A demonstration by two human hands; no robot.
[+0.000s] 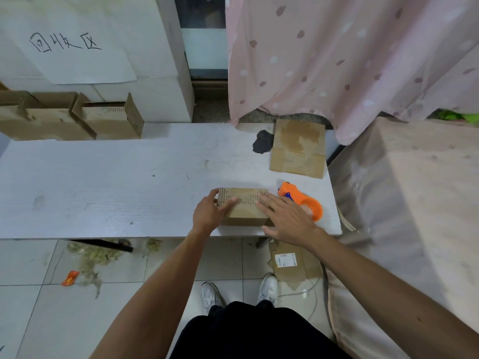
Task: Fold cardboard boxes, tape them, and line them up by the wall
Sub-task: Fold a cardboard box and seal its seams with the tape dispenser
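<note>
Your left hand [210, 211] rests on the left end of the cardboard box [246, 213], fingers laid along the top seam and thumb against the far corner. Your right hand [285, 218] presses flat on the right end, fingers spread. The box sits near the front edge of the table [103, 182], its long axis running left to right. The tape dispenser [293, 194] lies just past your right hand, so that hand is nearer. Other boxes [64, 120] stand far left by the wall.

Matt brown cardboard box [243, 211] at six o'clock on a whitish wood-grain surface [103, 182]; glossy orange plastic tape dispenser [300, 199]; pink patterned cloth curtain [337, 55].
</note>
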